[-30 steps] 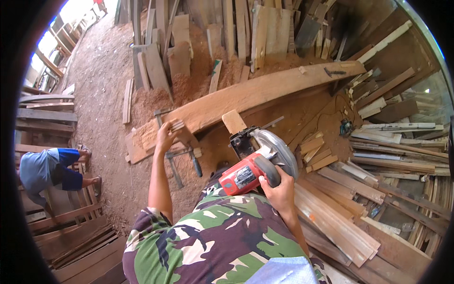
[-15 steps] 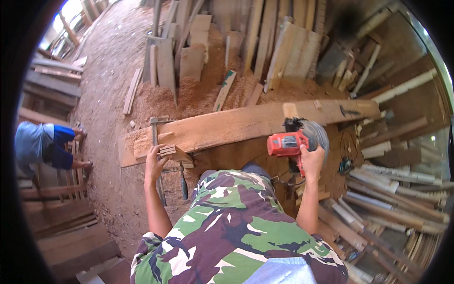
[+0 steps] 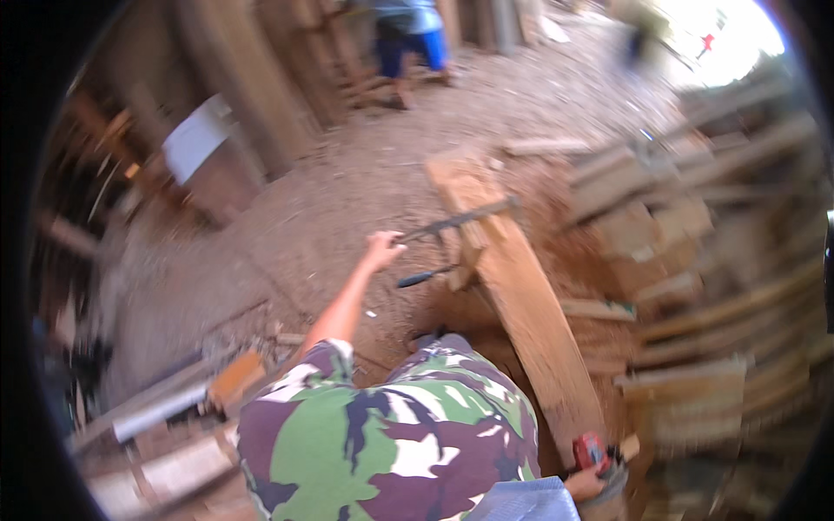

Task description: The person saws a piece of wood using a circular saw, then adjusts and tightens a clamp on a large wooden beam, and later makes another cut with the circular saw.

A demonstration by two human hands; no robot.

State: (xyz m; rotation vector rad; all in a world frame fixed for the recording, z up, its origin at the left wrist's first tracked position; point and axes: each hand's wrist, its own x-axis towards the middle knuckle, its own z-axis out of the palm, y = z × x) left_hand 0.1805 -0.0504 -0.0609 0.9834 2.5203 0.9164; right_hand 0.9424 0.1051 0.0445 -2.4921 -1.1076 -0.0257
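Observation:
A long wooden plank (image 3: 530,304) runs from the middle of the view down to the lower right. A metal bar clamp (image 3: 460,217) lies across its far end, with a dark screw handle (image 3: 415,280) sticking out and a wooden block (image 3: 467,265) at the plank's edge. My left hand (image 3: 384,250), arm stretched forward, is closed around the bar's outer end. Low on the right, my right hand (image 3: 585,484) grips a red circular saw (image 3: 591,453) at the plank's near part. My clothing partly hides that arm, and the saw's blade cannot be made out.
Sawdust and stacked boards (image 3: 686,373), smeared by motion, lie right of the plank. Beyond the dirt floor (image 3: 347,191) a person in blue shorts (image 3: 413,52) stands among timber. More lumber (image 3: 187,469) lies at lower left.
The view has swung left, so the plank now points away from me. My left hand has moved from beside the wooden block to the clamp bar's outer end. The right keeps hold of the saw.

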